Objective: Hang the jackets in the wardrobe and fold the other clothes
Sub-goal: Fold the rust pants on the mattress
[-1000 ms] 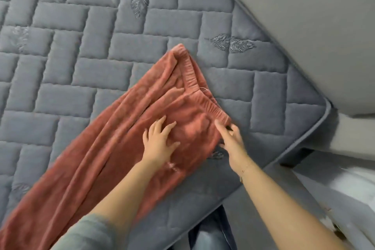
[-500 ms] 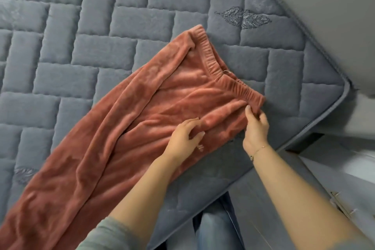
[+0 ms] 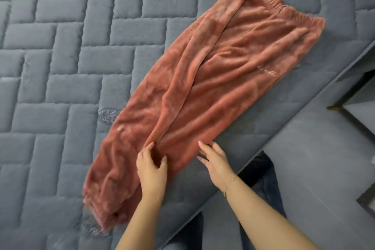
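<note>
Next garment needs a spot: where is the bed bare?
The quilted mattress is bare left of and above the pink trousers. It's crowded along the near edge, where the left hand and right hand rest on the trousers.

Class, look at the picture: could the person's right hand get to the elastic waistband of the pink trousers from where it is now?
Probably yes. The right hand is open at the trousers' near edge, and the waistband lies uncovered at the far end on the quilted mattress, though it may need a lean.
</note>
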`<state>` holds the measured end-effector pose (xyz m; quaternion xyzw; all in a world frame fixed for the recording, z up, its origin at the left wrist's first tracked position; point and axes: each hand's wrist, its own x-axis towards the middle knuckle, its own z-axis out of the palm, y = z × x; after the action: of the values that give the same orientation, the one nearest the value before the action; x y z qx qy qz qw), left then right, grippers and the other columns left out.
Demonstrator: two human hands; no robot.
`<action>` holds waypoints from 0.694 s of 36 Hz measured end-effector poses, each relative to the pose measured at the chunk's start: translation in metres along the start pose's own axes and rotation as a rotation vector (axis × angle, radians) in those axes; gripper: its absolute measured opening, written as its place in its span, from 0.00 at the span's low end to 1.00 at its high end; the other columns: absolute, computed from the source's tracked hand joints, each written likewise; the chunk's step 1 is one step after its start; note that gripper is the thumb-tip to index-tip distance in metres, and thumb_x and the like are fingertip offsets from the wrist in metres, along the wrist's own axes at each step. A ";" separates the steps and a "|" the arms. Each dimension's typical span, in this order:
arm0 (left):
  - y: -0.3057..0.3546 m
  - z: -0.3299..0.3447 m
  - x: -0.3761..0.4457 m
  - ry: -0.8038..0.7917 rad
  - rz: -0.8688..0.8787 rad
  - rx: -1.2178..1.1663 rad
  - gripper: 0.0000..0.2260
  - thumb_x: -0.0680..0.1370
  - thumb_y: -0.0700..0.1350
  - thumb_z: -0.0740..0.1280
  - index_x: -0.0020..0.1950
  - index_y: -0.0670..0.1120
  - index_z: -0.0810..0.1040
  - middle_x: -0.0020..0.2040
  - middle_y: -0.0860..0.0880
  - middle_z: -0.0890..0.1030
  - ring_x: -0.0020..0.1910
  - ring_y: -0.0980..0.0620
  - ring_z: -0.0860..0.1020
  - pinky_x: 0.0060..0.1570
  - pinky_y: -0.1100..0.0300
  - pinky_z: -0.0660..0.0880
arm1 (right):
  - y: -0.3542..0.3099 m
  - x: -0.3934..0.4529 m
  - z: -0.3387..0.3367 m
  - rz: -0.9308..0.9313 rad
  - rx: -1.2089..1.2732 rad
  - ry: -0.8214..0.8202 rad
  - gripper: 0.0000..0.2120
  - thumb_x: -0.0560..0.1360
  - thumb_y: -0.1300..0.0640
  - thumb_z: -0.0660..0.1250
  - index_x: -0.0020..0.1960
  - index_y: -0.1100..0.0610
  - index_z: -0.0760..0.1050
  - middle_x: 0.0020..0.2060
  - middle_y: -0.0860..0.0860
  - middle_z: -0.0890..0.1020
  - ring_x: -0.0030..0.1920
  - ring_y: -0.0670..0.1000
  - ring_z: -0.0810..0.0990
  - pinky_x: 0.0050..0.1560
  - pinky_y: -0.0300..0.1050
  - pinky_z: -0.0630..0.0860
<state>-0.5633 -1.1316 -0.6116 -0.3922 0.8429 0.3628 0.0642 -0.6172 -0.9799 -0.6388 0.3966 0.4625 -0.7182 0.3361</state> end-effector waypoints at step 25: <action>-0.100 -0.205 0.174 0.217 -0.216 -0.502 0.09 0.79 0.38 0.66 0.43 0.50 0.72 0.39 0.51 0.74 0.32 0.61 0.72 0.36 0.68 0.71 | 0.152 -0.038 0.079 0.062 -0.172 -0.005 0.14 0.74 0.52 0.72 0.59 0.50 0.76 0.55 0.45 0.83 0.56 0.45 0.80 0.56 0.41 0.74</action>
<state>-0.5756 -1.4168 -0.5864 -0.5196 0.6822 0.5070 -0.0873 -0.4912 -1.1017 -0.6453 0.3788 0.5091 -0.6660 0.3920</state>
